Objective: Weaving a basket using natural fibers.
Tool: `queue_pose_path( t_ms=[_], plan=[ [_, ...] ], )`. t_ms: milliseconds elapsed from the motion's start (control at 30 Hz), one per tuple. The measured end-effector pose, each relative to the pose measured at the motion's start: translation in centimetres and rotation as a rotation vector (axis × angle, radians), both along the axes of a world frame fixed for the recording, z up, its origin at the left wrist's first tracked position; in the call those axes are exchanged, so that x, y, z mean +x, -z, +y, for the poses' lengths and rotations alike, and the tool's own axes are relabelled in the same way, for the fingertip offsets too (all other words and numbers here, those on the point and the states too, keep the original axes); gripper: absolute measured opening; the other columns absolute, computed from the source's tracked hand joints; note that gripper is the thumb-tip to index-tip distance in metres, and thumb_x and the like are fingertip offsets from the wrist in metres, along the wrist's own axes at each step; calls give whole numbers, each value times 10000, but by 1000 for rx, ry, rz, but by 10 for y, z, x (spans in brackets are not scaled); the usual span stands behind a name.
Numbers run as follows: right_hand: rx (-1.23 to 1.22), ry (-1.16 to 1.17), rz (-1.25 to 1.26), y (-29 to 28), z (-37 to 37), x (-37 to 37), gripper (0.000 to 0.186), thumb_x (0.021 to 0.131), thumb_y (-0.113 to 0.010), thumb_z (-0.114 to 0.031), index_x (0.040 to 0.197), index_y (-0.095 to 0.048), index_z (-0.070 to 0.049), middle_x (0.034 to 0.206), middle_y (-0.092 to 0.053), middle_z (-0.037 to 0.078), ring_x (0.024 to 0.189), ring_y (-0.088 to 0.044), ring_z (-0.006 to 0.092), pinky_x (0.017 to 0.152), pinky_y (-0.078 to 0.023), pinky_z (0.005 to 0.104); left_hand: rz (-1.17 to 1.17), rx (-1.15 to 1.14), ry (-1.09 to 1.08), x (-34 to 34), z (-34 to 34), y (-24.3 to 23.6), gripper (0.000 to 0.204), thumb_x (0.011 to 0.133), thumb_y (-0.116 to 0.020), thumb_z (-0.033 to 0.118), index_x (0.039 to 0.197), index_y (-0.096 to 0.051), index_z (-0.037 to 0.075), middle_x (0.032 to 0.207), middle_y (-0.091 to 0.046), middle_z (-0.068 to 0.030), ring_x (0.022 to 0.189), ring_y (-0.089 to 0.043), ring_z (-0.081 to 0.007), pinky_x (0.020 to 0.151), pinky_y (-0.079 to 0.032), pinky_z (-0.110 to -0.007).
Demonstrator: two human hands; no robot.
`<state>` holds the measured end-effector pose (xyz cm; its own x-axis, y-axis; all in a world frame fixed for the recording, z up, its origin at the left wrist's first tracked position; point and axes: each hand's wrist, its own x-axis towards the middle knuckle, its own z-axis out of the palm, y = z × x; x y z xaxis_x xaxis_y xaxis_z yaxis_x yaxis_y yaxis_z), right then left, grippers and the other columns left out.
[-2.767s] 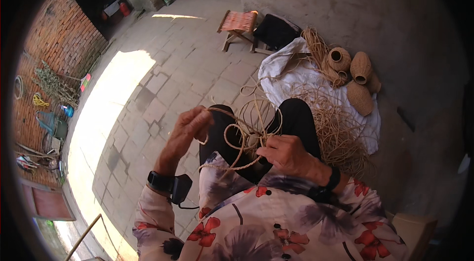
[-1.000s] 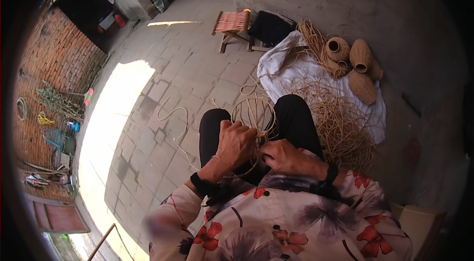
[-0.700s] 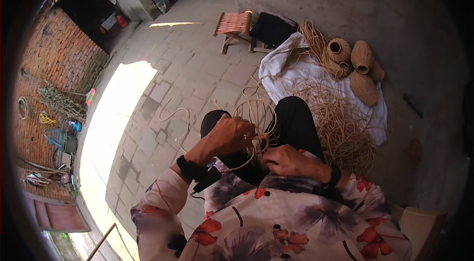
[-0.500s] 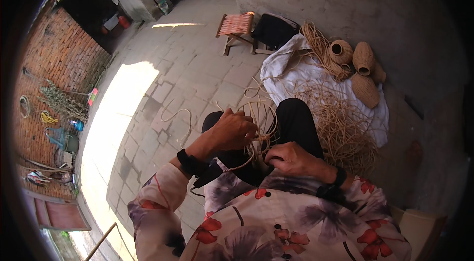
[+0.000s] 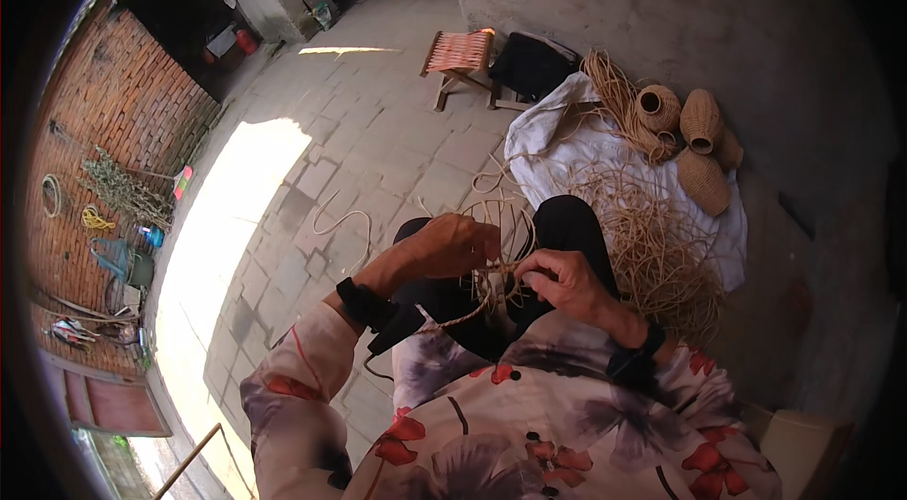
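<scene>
Between my knees is a small, open piece of weaving made of thin tan cords (image 5: 493,290), with loose loops rising from its far side. My left hand (image 5: 453,245) is at its left and far side, fingers curled down on a cord, fingertips partly hidden. On the right, my right hand (image 5: 565,283) pinches a cord between thumb and forefinger at the weaving's edge. A thicker twisted strand (image 5: 453,322) trails from the weaving toward my left wrist. One long loose end (image 5: 351,215) curls out over the paving on the left.
A tangled heap of tan cord (image 5: 652,254) lies by my right knee on a white cloth (image 5: 540,133). Several finished woven vessels (image 5: 701,122) sit beyond it against the wall. A folding stool (image 5: 459,54) and a black bag (image 5: 531,65) stand farther off.
My right hand has moved up and away from my lap to the weaving's edge, its thumb and forefinger now on a cord. My left hand has shifted slightly, its fingers turned more toward the right.
</scene>
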<state>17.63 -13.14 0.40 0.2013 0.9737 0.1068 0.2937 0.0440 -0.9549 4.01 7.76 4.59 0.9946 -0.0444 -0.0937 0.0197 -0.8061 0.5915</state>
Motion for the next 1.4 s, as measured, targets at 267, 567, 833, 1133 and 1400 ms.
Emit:
queue_pose_path(
  t_ms=[267, 567, 833, 1133, 1400],
  plan=[
    [-50, 139, 136, -15, 14, -1, 135, 893, -561, -19, 971, -662, 23, 756, -631, 39, 569, -572, 65, 523, -452, 235, 24, 275, -27, 4, -16, -27, 224, 773, -628, 40, 982, -626, 121, 700, -674, -67, 705, -683, -297, 628, -517, -411],
    [-13, -66, -26, -23, 40, -22, 118, 881, -592, -63, 975, -639, -7, 680, -609, 88, 591, -610, 134, 555, -472, 302, -308, 372, -148, -12, -19, -71, 282, 699, -605, -16, 952, -574, 103, 725, -639, -125, 703, -634, -355, 587, -476, -437],
    [99, -236, -208, -7, 29, -24, 139, 882, -655, -177, 928, -621, -51, 761, -630, 120, 680, -636, 283, 629, -489, 374, -521, -948, -1241, -197, 129, 10, 513, 975, -583, 317, 1367, -385, 52, 1069, -651, -139, 776, -643, -202, 565, -461, -229],
    [283, -245, -526, 0, 26, -27, 103, 831, -678, -165, 885, -617, -102, 806, -614, 84, 742, -650, 308, 648, -520, 414, 37, 580, -1692, -446, 141, 6, 768, 781, -773, 200, 1440, -386, 123, 1307, -520, -175, 1061, -604, -316, 850, -500, -426],
    [366, -260, -634, 2, 20, -26, 138, 785, -707, -104, 891, -618, -92, 809, -596, 65, 752, -652, 283, 628, -529, 380, 43, -69, -952, -149, 23, -8, 304, 900, -641, 286, 1041, -698, 23, 1026, -691, -155, 824, -669, -305, 726, -513, -362]
  ],
)
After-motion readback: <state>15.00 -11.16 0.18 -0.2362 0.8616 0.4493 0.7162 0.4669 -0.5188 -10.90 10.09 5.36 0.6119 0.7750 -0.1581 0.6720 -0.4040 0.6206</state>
